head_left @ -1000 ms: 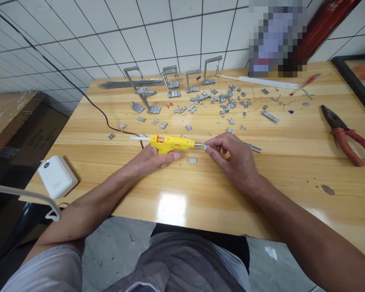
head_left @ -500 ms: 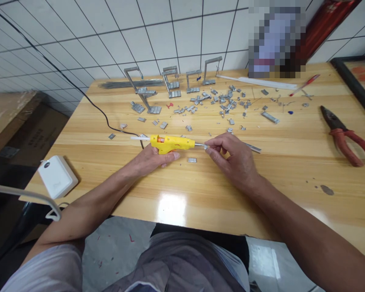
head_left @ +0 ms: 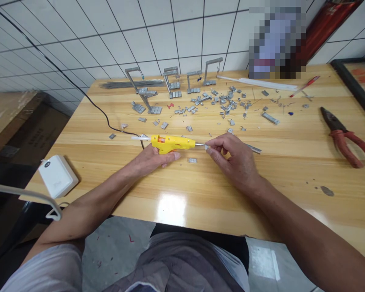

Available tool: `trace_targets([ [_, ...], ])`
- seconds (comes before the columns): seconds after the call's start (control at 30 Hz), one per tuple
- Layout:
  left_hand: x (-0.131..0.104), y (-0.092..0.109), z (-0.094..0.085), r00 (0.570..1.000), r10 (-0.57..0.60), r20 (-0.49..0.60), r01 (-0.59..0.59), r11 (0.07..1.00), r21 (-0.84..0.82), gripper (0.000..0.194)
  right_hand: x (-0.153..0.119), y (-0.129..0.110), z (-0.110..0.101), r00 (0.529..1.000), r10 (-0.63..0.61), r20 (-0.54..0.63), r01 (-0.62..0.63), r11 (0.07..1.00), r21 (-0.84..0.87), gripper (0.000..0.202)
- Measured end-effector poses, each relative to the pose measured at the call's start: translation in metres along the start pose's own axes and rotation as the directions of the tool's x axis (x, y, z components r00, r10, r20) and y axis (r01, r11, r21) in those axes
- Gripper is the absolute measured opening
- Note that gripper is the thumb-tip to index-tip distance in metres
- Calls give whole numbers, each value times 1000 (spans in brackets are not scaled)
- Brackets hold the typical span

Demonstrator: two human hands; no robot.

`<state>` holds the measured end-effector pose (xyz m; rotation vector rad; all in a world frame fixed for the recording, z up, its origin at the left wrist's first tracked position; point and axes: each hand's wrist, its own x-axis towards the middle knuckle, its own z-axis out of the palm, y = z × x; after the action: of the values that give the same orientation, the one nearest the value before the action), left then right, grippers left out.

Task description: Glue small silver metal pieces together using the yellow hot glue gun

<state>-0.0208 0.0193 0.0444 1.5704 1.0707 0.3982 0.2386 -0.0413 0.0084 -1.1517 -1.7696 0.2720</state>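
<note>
My left hand [head_left: 153,159] is wrapped round the handle of a yellow hot glue gun [head_left: 176,143], held level with its nozzle pointing right. A white glue stick [head_left: 140,138] sticks out of its back end. Between thumb and fingertips, my right hand [head_left: 232,156] pinches a small grey metal piece [head_left: 206,147] right at the nozzle tip. Whether glue is on the piece is too small to tell. On the table below the gun lies a flat grey piece [head_left: 192,161]. A grey strip [head_left: 254,149] lies partly behind my right hand.
Several small grey stands [head_left: 154,109] with hooked arms occupy the back of the table, beside scattered grey scraps [head_left: 228,101]. Red-handled pliers [head_left: 340,138] lie at right. A white power bank [head_left: 58,176] sits at left; a black cord [head_left: 106,117] runs to the gun.
Almost nothing differs. Both hands, the glue gun and the small grey piece keep their places; the whole view has shifted very slightly.
</note>
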Motion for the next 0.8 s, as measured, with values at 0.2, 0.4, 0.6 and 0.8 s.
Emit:
trace_targets([
  [0.2,0,1,1,1000,-7,-7,7,1000,1,36,0,0,-2,1000,-4,20,5,1000,-28,10],
  [0.4,-1,3,2,1000,-1,-4,1,1000,-13,37,0,0,-1,1000,-31,-6,31,999,-24,13],
  [0.6,-1,6,2,1000,-8,3,8,1000,-18,35,0,0,-1,1000,-25,1,25,999,-22,11],
  [0.8,-1,4,1,1000,13,12,-13,1000,-28,35,0,0,-1,1000,-13,-2,13,1000,-17,11],
])
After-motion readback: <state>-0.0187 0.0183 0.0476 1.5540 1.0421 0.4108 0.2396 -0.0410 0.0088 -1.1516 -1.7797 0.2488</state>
